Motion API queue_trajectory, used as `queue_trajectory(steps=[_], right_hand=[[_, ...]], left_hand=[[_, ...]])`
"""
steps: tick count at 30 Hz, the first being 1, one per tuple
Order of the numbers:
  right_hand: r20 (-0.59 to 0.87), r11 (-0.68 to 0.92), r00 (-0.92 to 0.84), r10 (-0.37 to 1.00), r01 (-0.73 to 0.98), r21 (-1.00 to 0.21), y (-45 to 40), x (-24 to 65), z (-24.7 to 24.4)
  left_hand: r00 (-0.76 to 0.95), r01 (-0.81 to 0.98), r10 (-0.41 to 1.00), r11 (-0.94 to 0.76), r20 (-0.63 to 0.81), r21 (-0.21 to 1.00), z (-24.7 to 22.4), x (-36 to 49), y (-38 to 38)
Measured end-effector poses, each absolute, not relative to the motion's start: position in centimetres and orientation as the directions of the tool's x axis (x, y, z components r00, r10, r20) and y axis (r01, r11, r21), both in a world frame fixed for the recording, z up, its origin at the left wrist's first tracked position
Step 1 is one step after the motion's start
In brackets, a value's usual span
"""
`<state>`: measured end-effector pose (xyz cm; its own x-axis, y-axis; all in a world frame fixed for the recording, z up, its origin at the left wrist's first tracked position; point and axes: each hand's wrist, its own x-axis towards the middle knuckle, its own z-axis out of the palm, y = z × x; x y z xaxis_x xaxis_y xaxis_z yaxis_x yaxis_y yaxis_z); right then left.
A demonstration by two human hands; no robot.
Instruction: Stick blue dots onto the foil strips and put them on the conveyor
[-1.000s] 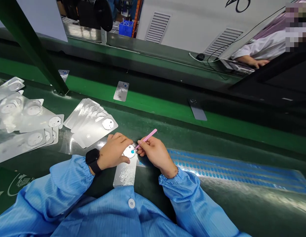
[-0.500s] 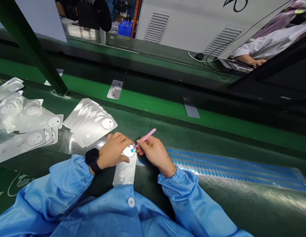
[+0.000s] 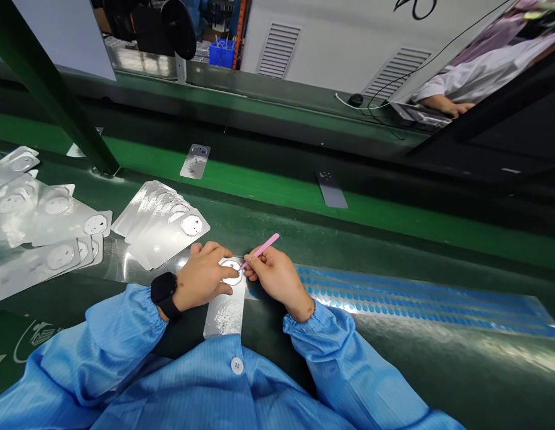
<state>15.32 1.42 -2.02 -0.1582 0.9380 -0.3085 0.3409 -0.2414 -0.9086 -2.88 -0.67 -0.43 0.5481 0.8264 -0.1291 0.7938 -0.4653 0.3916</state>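
My left hand [image 3: 201, 276] rests with its fingers on a silver foil card [image 3: 224, 315], beside a round white disc [image 3: 231, 272] on that card. My right hand [image 3: 275, 278] holds pink tweezers [image 3: 260, 251], their tip touching or just above the disc. The fingers of both hands hide part of the disc. A sheet of small blue dots [image 3: 420, 298] lies to the right of my right hand. A stack of overlapping foil cards [image 3: 163, 226] sits to the upper left of my left hand, and a looser pile [image 3: 44, 224] lies further left.
A green bench belt [image 3: 259, 197] carries single foil cards [image 3: 195, 161] and a grey card [image 3: 331, 188]. A green post [image 3: 48, 89] rises at the left. At the upper right, a co-worker's hand [image 3: 447, 106] in a white sleeve rests on a silver device [image 3: 420, 114].
The blue dot at the tweezers' tip no longer stands out and the tip sits closer to the disc. The whole view has drifted slightly up and left.
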Motion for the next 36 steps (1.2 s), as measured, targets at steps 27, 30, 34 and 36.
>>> queue_trajectory(steps=[27, 30, 34, 36], right_hand=[[-0.06, 0.556, -0.595, 0.801, 0.778, -0.293, -2.5, 15.7, -1.3], [-0.135, 0.49, -0.561, 0.817, 0.798, -0.351, -1.9, 15.6, -0.8], [-0.21, 0.351, -0.479, 0.852, 0.822, -0.449, -0.4, 15.3, 0.0], [-0.244, 0.312, -0.471, 0.848, 0.815, -0.488, 0.1, 15.2, 0.4]], left_hand=[[0.502, 0.82, 0.854, -0.417, -0.141, 0.393, 0.0, -2.2, -0.4], [0.491, 0.822, 0.861, -0.409, -0.13, 0.396, -0.3, -2.0, -0.4], [0.465, 0.812, 0.885, -0.408, -0.038, 0.417, -1.5, -1.9, -0.8], [0.443, 0.799, 0.894, -0.425, 0.06, 0.426, -2.2, -1.9, -1.2]])
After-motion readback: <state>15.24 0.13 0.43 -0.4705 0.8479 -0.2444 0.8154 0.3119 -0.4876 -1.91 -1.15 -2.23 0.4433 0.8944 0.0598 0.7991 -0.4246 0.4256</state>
